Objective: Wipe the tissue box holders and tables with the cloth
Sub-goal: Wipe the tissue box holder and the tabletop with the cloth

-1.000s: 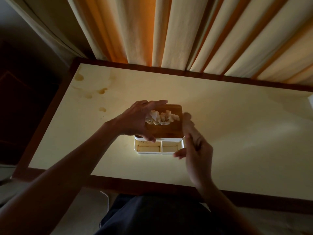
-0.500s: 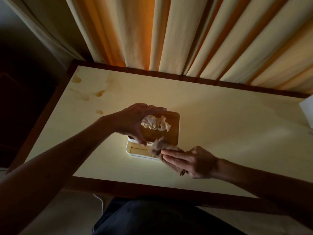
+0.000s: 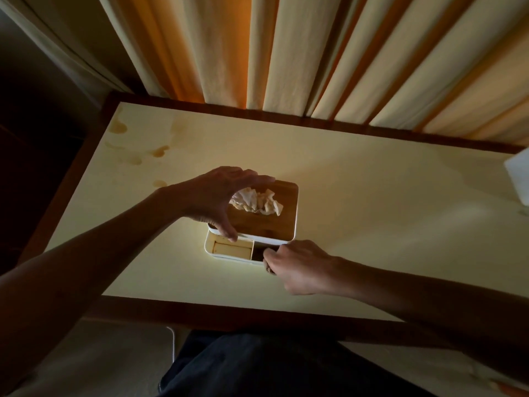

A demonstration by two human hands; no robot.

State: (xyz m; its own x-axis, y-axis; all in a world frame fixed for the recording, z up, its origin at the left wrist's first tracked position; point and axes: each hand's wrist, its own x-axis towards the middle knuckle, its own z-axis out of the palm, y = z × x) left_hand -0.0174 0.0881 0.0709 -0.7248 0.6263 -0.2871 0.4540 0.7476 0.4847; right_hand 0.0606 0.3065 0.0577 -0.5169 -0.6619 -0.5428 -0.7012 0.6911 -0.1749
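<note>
Meanwhile the right hand [image 3: 297,266], which half a second before had lain on the table just in front of the tissue box holder [image 3: 252,224], had moved up into the holder's right-hand front compartment. Its fingers were curled around the cloth [image 3: 269,269], of which only a dark edge showed beneath the knuckles, with a darker patch inside the compartment just ahead of them. Left of that grip, the other front compartment lay bare and pale. Beyond it, the left hand [image 3: 220,199] clasped the holder's left end, fingers over the far edge of the wooden lid [image 3: 283,222] and thumb on the near edge, the tissue [image 3: 257,203] sticking up beside the palm. Judging by this, the wiping had reached the small compartments; the stained table [image 3: 372,196] itself remained to be wiped.
</note>
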